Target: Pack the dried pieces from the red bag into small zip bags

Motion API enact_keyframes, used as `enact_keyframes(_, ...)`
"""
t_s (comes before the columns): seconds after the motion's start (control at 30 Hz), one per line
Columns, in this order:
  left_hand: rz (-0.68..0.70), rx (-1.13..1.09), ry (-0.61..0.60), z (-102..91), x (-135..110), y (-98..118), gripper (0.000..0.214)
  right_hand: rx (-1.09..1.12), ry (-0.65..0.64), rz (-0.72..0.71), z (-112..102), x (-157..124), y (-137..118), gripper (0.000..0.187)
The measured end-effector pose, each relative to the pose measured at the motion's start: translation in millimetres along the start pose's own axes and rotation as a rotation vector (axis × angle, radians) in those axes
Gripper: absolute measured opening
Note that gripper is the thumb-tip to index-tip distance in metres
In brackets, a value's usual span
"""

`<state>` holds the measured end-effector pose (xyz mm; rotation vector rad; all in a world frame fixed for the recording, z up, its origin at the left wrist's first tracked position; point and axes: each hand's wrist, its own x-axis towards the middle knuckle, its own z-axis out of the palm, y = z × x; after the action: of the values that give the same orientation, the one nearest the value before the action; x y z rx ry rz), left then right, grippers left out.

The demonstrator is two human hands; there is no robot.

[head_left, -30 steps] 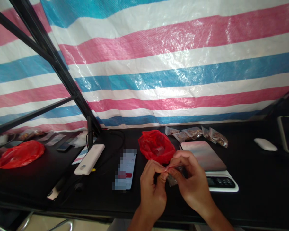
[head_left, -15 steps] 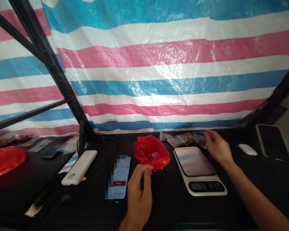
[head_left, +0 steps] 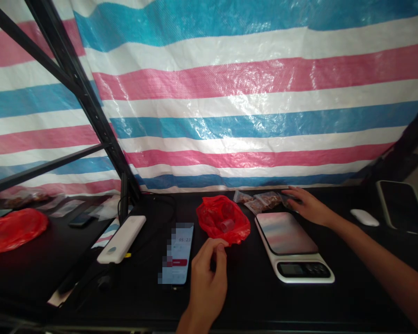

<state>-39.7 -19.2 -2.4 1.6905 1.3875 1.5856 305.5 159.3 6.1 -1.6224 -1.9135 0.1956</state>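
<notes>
My left hand (head_left: pixel 209 273) is in a pinch at the near rim of a crumpled red plastic bag (head_left: pixel 209 218), thumb and fingers drawn together. Inside the bag lie small clear plastic cups (head_left: pixel 227 225). Behind the white kitchen scale (head_left: pixel 287 234), my right hand (head_left: pixel 306 205) is stretched out, fingers extended over a small clear packet that it mostly hides. Beside those fingers, several clear packets with brown contents (head_left: pixel 261 202) rest in a row. The scale's plate bears nothing.
A lit phone (head_left: pixel 181 255) and a white power bank (head_left: pixel 122 239) with cables are to the left. At right sit a white mouse (head_left: pixel 364 217) and a dark-screened device (head_left: pixel 402 206). A black metal frame (head_left: pixel 106 134) and striped sheeting (head_left: pixel 251 88) bound the table.
My right hand has moved left and flattened over the end packet, covering it. My left hand stays at the bag's rim. The whole view has shifted slightly.
</notes>
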Motion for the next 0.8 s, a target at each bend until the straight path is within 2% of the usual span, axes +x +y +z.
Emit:
enact_keyframes(0.1,0.004,-0.005,-0.002,0.2,0,1,0.03,0.16,0.208,-0.002,-18,-11,-26,0.023)
enact_keyframes(0.2,0.019,-0.001,0.001,0.2,1,2,0.03,0.396,0.526,0.077,-34,-38,-72,0.02)
enact_keyframes(0.27,0.03,0.007,0.007,0.2,0,2,0.03,0.574,0.854,0.133,-34,-65,-109,0.011)
enact_keyframes(0.3,0.036,0.013,0.008,0.2,0,2,0.029,0.618,0.959,0.119,-30,-81,-129,0.008)
enact_keyframes(0.33,0.041,0.018,0.007,0.3,0,1,0.029,0.636,0.983,0.082,-23,-97,-149,0.008)
enact_keyframes(0.37,0.051,0.021,0.002,0.4,-1,0,0.028,0.649,0.904,0.008,-13,-114,-168,0.01)
enact_keyframes(0.4,0.07,0.02,-0.019,0.7,-2,-2,0.027,0.654,0.748,-0.088,0,-130,-186,0.015)
enact_keyframes(0.47,0.137,0.006,-0.075,2.4,-5,-5,0.023,0.583,0.409,-0.344,29,-156,-216,0.025)
enact_keyframes(0.5,0.181,-0.004,-0.098,4.0,-7,-7,0.019,0.509,0.248,-0.522,43,-166,-227,0.031)
enact_keyframes(0.53,0.221,-0.012,-0.084,6.2,-8,-7,0.018,0.447,0.145,-0.655,57,-174,-236,0.038)
enact_keyframes(0.57,0.248,-0.012,-0.018,9.0,-10,-7,0.018,0.408,0.122,-0.697,68,-179,-243,0.044)
enact_keyframes(0.6,0.243,-0.013,0.103,12.1,-12,-5,0.018,0.393,0.099,-0.739,77,-182,-246,0.044)
enact_keyframes(0.7,0.152,-0.048,0.149,21.8,-18,3,0.021,0.361,0.04,-0.742,83,-182,-243,0.043)
enact_keyframes(0.8,0.104,-0.076,0.147,27.6,-29,9,0.031,0.275,-0.008,-0.756,67,-180,-231,0.057)
